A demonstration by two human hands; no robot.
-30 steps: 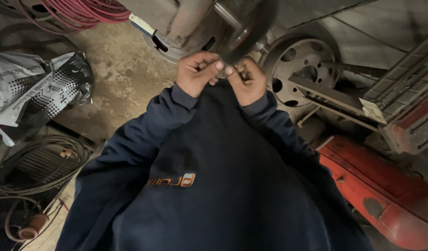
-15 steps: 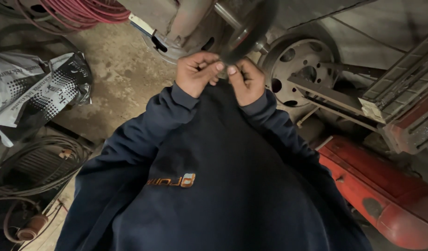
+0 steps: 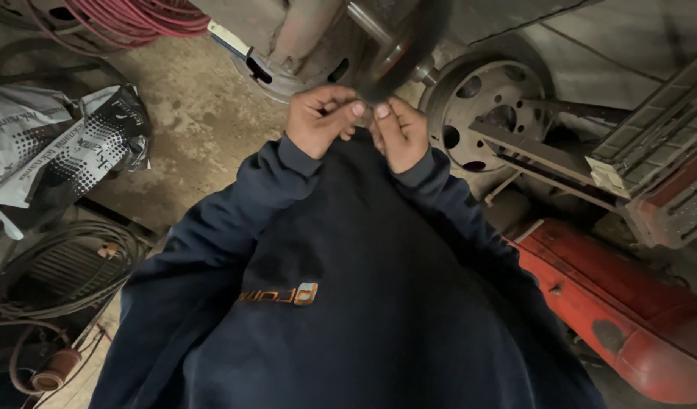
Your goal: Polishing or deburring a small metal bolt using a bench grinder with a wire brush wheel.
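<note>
My left hand [image 3: 318, 120] and my right hand [image 3: 399, 135] are raised together in front of my chest, thumbs and fingertips pinched on one small pale part [image 3: 364, 117]. The part is mostly hidden by the fingers, and its kind is unclear. Just above the fingertips hangs a dark, blurred curved piece [image 3: 409, 42] fixed to a grey metal machine housing [image 3: 303, 45]. The navy sweatshirt [image 3: 341, 303] I am wearing fills the lower half of the view.
A steel wheel rim [image 3: 489, 113] lies on the floor at right, beside a metal bar [image 3: 538, 155] and a grey crate [image 3: 659, 129]. A red metal body [image 3: 629, 310] sits lower right. Red hose coils [image 3: 136, 19], printed bags [image 3: 53, 144] and coiled cables [image 3: 60, 265] are on the left.
</note>
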